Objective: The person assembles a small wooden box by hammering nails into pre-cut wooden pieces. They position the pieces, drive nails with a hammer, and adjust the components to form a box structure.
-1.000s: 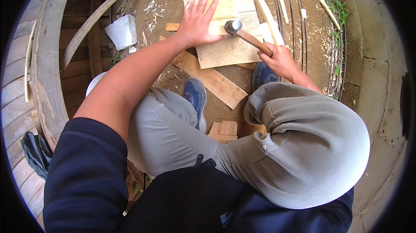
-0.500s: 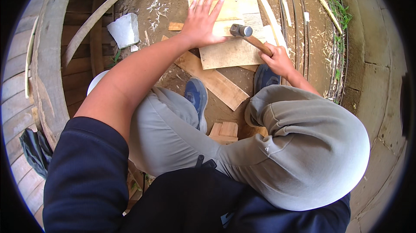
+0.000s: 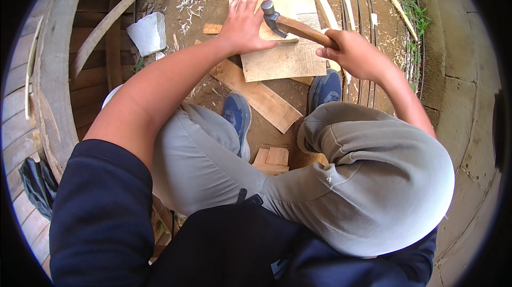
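The left hand (image 3: 244,30) lies palm down with fingers spread on the upper board (image 3: 274,0); it grasps nothing. The right hand (image 3: 356,55) is clenched around the wooden handle of the claw hammer (image 3: 301,29). The handle runs from the right hand up and to the left, over the boards. The hammer head is just beside the left hand, between its thumb and forefinger as viewed from above, with the striking face directed up and the claw directed down toward the upper board. Contact between claw and board cannot be determined.

The lower board (image 3: 282,64) lies in front of the shoes, at the near edge of the upper board. A long plank (image 3: 261,97) lies diagonally on the ground (image 3: 269,132), passing between the left shoe (image 3: 237,116) and the right shoe (image 3: 326,88). Small wood blocks (image 3: 271,159) lie nearer the person. A curved wood strip (image 3: 320,0) lies to the right of the boards. A white stone block (image 3: 148,33) and scattered wood shavings (image 3: 188,7) lie to the left.
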Tool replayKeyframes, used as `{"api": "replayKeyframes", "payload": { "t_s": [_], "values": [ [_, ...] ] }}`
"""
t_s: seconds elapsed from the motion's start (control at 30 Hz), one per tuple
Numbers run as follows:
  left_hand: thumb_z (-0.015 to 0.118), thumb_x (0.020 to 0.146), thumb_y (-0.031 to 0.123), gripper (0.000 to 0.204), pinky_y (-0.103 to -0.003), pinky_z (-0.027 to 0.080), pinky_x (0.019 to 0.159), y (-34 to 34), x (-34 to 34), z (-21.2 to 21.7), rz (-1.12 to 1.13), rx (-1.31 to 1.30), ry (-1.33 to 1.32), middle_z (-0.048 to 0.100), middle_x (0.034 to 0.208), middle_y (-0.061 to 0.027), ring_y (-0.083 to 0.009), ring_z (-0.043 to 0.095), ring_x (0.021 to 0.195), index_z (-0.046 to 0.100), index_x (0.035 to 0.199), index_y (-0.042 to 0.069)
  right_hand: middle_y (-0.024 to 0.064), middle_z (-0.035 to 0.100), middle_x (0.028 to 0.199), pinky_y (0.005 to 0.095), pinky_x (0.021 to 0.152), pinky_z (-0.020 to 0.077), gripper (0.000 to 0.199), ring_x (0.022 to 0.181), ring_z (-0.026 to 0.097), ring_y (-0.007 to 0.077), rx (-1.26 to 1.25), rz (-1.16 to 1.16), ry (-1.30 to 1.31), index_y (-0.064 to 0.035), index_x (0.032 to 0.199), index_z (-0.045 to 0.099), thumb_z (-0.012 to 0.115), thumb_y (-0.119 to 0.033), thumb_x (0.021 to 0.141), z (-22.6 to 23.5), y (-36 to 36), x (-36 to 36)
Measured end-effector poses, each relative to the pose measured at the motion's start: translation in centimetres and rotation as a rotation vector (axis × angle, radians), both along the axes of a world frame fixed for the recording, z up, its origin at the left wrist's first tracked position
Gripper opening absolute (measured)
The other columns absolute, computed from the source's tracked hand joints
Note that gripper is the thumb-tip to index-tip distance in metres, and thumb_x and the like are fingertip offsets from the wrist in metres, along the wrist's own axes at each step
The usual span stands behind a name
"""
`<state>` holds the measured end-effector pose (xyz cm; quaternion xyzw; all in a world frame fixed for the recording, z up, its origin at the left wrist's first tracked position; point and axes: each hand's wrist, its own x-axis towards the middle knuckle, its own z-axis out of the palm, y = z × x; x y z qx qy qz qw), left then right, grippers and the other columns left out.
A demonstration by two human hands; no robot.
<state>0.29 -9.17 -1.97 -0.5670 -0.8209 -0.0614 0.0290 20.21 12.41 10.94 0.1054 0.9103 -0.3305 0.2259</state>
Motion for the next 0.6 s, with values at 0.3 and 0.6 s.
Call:
{"api": "replayKeyframes", "payload": {
  "t_s": [0.3,0.6],
  "values": [
    [0.075,0.073,0.068,0.12,-0.058,0.012,0.125,0.5,0.2,0.1,-0.017,0.044,-0.038,0.016,0.167,-0.0249,-0.0419,0.013,0.156,0.019,0.164,0.012,0.0244,0.072,0.099,0.05,0.085,0.0543,0.034,0.098,0.071,0.0395,0.28,0.169,-0.16,0.0056,0.11,0.067,0.052,-0.025,0.106,6.7,-2.1,-2.5],
    [0.068,0.078,0.075,0.119,-0.059,0.011,0.125,0.3,0.2,-0.1,-0.012,-0.029,-0.001,0.012,0.168,-0.0257,-0.0422,0.009,0.157,0.017,0.164,0.011,0.0276,0.067,0.088,0.0532,0.076,0.0501,0.034,0.087,0.067,0.0455,0.15,0.116,-0.078,0.0032,0.106,0.055,0.049,-0.03,0.109,3.4,-0.7,-0.2]
  ]
}}
